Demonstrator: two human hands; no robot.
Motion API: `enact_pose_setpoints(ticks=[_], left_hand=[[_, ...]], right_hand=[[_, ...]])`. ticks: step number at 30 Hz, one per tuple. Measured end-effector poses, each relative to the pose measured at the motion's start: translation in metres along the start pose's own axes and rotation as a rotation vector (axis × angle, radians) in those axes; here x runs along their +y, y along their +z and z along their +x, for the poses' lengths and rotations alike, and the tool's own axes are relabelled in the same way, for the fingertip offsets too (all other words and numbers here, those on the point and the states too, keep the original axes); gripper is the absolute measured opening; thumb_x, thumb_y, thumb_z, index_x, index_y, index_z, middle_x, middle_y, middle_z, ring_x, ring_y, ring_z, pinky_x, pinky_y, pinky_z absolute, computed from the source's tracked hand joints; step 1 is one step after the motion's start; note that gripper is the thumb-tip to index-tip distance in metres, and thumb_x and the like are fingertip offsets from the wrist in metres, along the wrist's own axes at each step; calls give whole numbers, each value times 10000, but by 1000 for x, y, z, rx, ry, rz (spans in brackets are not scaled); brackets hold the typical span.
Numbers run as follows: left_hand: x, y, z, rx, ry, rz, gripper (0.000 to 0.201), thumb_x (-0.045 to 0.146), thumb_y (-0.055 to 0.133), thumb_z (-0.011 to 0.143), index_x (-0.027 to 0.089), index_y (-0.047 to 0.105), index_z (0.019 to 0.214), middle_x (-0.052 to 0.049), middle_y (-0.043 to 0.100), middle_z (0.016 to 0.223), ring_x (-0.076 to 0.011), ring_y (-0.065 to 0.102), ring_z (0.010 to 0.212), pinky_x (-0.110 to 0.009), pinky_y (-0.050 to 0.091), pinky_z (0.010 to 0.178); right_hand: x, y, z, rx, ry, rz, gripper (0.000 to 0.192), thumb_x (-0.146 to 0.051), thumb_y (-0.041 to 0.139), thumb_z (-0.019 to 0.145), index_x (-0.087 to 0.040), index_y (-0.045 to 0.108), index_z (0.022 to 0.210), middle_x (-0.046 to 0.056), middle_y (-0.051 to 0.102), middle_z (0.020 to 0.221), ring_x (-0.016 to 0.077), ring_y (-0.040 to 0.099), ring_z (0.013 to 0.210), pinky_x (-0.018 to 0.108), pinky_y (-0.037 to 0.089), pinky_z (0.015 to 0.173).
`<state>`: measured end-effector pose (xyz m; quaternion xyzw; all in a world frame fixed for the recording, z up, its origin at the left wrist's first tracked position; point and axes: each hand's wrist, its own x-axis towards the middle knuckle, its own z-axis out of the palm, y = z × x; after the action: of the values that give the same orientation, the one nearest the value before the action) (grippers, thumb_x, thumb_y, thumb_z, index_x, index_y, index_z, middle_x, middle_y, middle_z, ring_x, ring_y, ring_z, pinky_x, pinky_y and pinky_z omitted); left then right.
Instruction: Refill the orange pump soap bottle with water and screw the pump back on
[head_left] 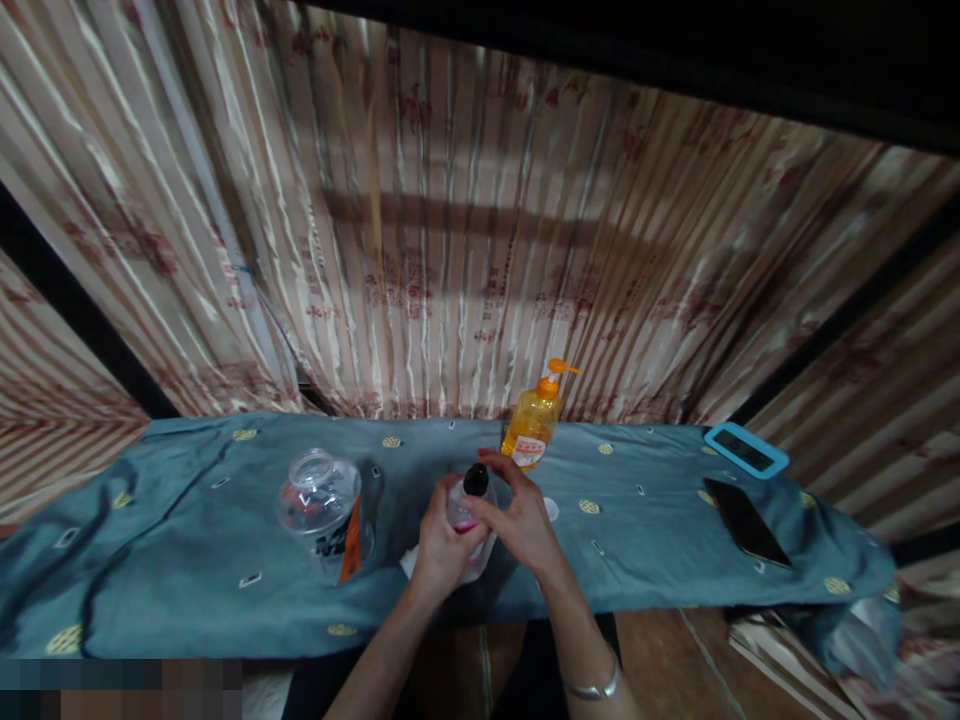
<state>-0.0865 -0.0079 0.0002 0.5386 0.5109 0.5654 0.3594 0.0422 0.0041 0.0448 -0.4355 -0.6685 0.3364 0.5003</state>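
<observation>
A clear plastic bottle (459,508) with a black cap (475,480) and some pink showing inside stands at the table's front middle. My left hand (442,545) is wrapped round its left side, thumb across the front. My right hand (525,520) curves round the bottle's top right, with its thumb below the cap and its index finger by the cap's far side. The lower part of the bottle is partly hidden by my hands. A bit of white tissue or cloth (409,562) shows beside my left wrist.
An amber pump bottle (534,420) stands just beyond my right hand. On the left is a clear plastic jar (319,510) with an orange label. A blue-framed device (746,450) and a dark phone (746,520) lie right on the teal cloth (637,540); curtains hang behind.
</observation>
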Motion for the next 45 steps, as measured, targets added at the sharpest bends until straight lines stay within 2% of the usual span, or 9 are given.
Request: enact_pose_setpoints(ticks=[3,8,15,20,26,30,34,38,45], left_hand=[[-2,1,0,-2,6,17,528,262,738,615,181,547,1101,-50,688,1023,-228,675,943,-347,527,865],[-4,1,0,1,17,44,537,268,753,607,193,557,1101,-53,688,1034,-238,664,970,-367,517,891],[-9,1,0,-6,42,34,535,282,759,626,197,557,1115,-54,690,1039,-239,669,964,-371,521,879],[-7,2,-1,0,18,29,562,232,740,618,188,544,1142,-65,694,1064,-238,674,979,-366,517,893],[-2,3,-1,3,9,55,537,265,768,611,199,564,1103,-44,701,1022,-231,681,941,-348,527,855],[0,2,-1,2,9,65,536,294,791,599,208,562,1077,-26,692,990,-223,674,923,-341,525,847],[2,0,-2,0,1,64,553,307,814,582,204,564,1065,-26,682,986,-224,665,928,-341,517,858],[5,-1,-4,3,-16,62,549,306,821,580,202,563,1054,-22,677,980,-218,660,928,-336,508,873],[4,-3,-1,-7,-5,67,523,310,801,599,198,552,1046,-22,674,974,-215,661,921,-330,512,863]], right_hand=[[-6,8,3,12,26,55,298,-339,755,752,-204,611,976,97,635,1228,277,580,1137,446,405,998],[-6,1,2,-88,-2,61,383,-339,603,888,-177,580,1234,99,648,1201,252,588,1132,433,423,1003],[-5,1,1,-144,0,145,348,-361,554,926,-193,572,1230,95,630,1247,239,572,1176,422,417,1034],[-9,5,4,-34,19,14,575,-368,780,736,-185,533,1222,107,603,1261,267,545,1187,440,399,1032],[-13,2,4,29,63,-39,266,-322,729,751,-202,624,965,82,644,1216,270,585,1134,438,396,995],[-16,-6,6,-79,-22,105,303,-328,635,862,-213,623,1142,66,663,1171,225,598,1110,382,438,974],[-15,-12,10,10,0,438,238,-374,686,856,-250,698,1059,40,708,1112,213,627,1080,359,459,988],[10,-19,-5,174,182,735,329,-466,816,700,-267,762,955,40,748,1030,265,661,1056,463,447,1044],[93,-18,-73,352,399,381,420,-560,772,685,-203,742,903,86,751,934,275,693,936,506,483,983]])
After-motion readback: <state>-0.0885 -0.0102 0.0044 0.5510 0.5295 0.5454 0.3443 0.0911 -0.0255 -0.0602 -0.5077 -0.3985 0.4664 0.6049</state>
